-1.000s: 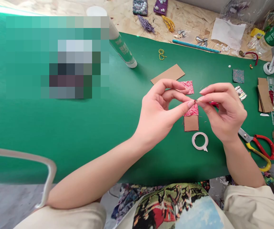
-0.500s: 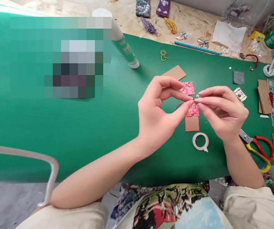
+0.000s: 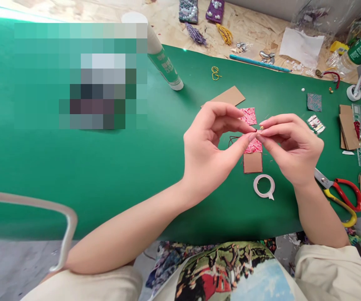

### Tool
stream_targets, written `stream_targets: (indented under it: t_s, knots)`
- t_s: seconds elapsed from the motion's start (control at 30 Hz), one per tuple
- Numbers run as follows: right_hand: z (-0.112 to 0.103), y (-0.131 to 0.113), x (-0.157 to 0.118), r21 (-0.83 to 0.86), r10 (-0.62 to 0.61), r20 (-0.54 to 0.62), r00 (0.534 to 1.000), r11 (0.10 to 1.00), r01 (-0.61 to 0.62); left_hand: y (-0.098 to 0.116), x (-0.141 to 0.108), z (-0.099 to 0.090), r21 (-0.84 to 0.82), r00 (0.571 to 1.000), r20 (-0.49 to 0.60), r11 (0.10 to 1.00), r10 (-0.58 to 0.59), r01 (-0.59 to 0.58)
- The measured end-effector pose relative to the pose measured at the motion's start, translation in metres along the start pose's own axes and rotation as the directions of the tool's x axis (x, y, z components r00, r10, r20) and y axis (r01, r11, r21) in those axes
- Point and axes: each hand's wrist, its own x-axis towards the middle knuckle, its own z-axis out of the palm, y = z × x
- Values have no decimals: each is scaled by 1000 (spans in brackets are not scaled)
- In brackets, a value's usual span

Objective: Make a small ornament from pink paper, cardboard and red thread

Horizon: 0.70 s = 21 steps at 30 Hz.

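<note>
My left hand (image 3: 213, 144) is closed in a pinch, thumb against fingertip, on a thin dark red cord (image 3: 232, 139) whose loop trails out on its left. Fingertip to fingertip with it, my right hand (image 3: 293, 144) is closed too. A tiny gold-coloured piece (image 3: 262, 127) shows at its fingertips; what lies between the tips is too small to make out. Below and behind the fingers lie a red-and-white patterned fabric piece (image 3: 253, 146), another patterned piece (image 3: 249, 116) and a brown card square (image 3: 252, 163) edged in red.
A roll of white tape (image 3: 264, 186) lies nearest me, with scissors (image 3: 337, 186) to the right. Farther off are a card strip (image 3: 229, 97), a glue bottle (image 3: 167, 69), gold wire (image 3: 215, 73) and a blue pencil (image 3: 260, 62). Card strips (image 3: 349, 127) and a ruler (image 3: 360, 136) sit far right.
Both hands stay fingertip to fingertip. My right hand has shifted slightly left, and the dark red cord's loop now shows more to the left of my thumb.
</note>
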Motion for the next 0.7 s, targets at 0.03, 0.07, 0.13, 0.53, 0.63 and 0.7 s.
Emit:
stream_targets:
  t_s: [0.03, 0.07, 0.13, 0.53, 0.63, 0.7]
  knots:
    - [0, 0, 0, 4, -4, 3, 1000, 1000, 4, 0, 0, -1, 8, 1000, 6, 1000, 3, -3]
    - [0, 0, 0, 7, -5, 5, 1000, 1000, 5, 0, 0, -1, 19, 1000, 9, 1000, 7, -7]
    - [1, 0, -1, 17, 7, 2, 1000, 1000, -7, 1, 0, -2, 44, 1000, 10, 999, 17, -18]
    - [0, 9, -2, 272, 198, 34, 980, 941, -200, -4, -4, -1, 155, 971, 36, 958, 238, -241]
    - [2, 8, -2, 361, 296, 71, 952, 882, -301, -7, -4, -1, 208, 950, 53, 927, 309, -313]
    - [3, 5, -2, 388, 367, 99, 925, 841, -376, -8, -4, -2, 224, 938, 72, 911, 339, -346]
